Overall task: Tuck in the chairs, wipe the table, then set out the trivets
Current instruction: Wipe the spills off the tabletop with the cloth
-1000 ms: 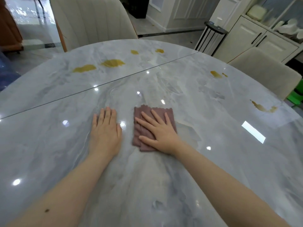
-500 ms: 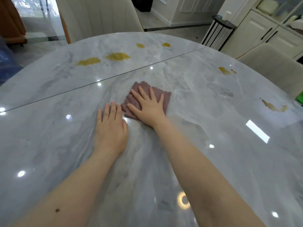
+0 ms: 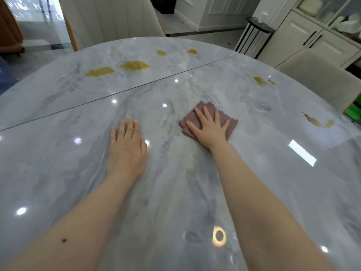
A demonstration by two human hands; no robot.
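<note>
A glossy grey marble table (image 3: pixel 195 192) fills the view. My right hand (image 3: pixel 210 128) lies flat with spread fingers on a folded mauve cloth (image 3: pixel 231 126), pressing it onto the tabletop right of centre. My left hand (image 3: pixel 127 149) rests palm down on the bare marble, holding nothing. Yellow-brown stains mark the surface: two large ones (image 3: pixel 134 65) and two small ones (image 3: pixel 161 52) at the far side, one (image 3: pixel 260 81) at the right, and one (image 3: pixel 317 122) near the right edge. A cream chair (image 3: pixel 109 18) stands at the far edge, another cream chair (image 3: pixel 320 75) at the right.
A seam (image 3: pixel 121 92) runs across the tabletop. Beyond the right chair are white cabinets (image 3: pixel 312 38) and a round black-topped stand (image 3: pixel 254 36). A green object (image 3: pixel 353 112) sits low at the right edge. Tiled floor shows at the back left.
My right hand has slid the cloth away from my left hand, rightward across the table. My left hand has stayed flat in place.
</note>
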